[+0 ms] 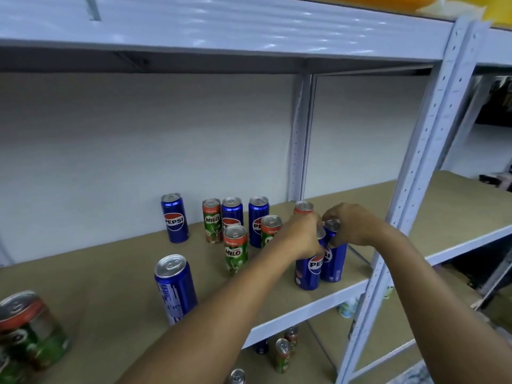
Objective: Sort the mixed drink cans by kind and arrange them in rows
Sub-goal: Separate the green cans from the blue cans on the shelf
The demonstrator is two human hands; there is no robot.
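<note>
A: Take the tan shelf board (116,286) as the landmark. What stands at its left end?

B: At the near left corner, a green Milo can (26,333), blurred and cut by the frame edge. Right of it, near the front, a blue Pepsi can turned label-away (175,289). Back by the wall, another Pepsi can stands alone (175,218).

A: And the middle of the board?

B: A mixed cluster: a Milo can at the back (212,224), just beside it a half-hidden Pepsi can (232,212), then a third back Pepsi can (257,217). In front of those, a front Milo can (236,249) stands upright, and a Milo can partly behind the wrist (270,230).

A: The hands?

B: Both work at the board's right end, near the front edge. The left hand (303,236) has its fingers curled round the top of the nearer Pepsi can (309,270). The right hand (352,225) grips the upper part of the farther Pepsi can (333,261), its lid showing between the fingers. The two cans touch, both upright on the board. Behind the hands, a red-topped can (304,207) peeks out.

A: Anything under the board?

B: On the lower shelf (388,328), several more cans (282,354), partly hidden.
</note>
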